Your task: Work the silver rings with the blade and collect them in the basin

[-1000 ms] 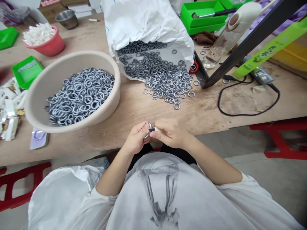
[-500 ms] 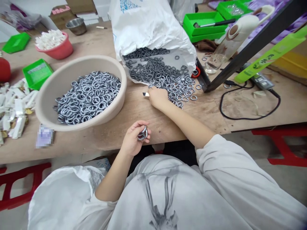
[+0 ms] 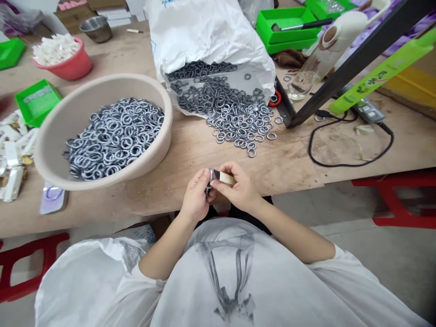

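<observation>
Dark characters (image 3: 373,81) on the lime-green strip (image 3: 405,57) at two o'clock and blue print (image 3: 170,2) on the white sack (image 3: 204,36) at twelve cannot be read

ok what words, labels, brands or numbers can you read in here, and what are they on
No text reads clearly.
Yellow-green strip: dark characters, too blurred to read.
White sack: blue print at the top edge, cut off, unreadable.
Grey device: any markings are too small to read.

Pale shirt (image 3: 293,281) — dark front print (image 3: 235,302)
</observation>
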The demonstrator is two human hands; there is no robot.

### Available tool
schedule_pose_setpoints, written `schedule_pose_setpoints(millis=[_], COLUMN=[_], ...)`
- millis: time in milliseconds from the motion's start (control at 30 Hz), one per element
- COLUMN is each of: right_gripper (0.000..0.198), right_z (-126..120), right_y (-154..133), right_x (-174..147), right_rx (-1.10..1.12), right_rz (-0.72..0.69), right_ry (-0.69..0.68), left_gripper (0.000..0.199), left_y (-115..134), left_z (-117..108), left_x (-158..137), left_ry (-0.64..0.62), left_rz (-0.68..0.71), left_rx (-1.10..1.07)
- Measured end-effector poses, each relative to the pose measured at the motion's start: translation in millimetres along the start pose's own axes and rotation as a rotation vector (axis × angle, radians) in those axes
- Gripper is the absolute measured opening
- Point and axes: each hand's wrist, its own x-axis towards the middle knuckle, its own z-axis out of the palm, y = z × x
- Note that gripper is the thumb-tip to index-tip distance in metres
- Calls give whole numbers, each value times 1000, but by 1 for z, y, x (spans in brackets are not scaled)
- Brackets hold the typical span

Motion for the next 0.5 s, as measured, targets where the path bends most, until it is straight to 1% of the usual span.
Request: schedule_pose_setpoints(millis=[133, 200, 333, 500], right_gripper=[39, 45, 48, 50], right_z=[-16, -18, -13, -7], right_y=[-6, -10, -12, -10], right_x=[1, 1, -1, -2], right_rx=[-199, -331, -497, -491], right_rz=[-183, -244, -269, -265], right_ry=[-103, -115, -116, -117], left_gripper=[43, 42, 43, 45], left_y=[4, 6, 6, 6], left_z=[-3, -1, 6, 8], left_x=[-1, -3, -6, -8], left_ry=[-24, -9, 5, 5], left_rz=[3, -9, -22, -45], left_rx=[28, 23, 8, 2])
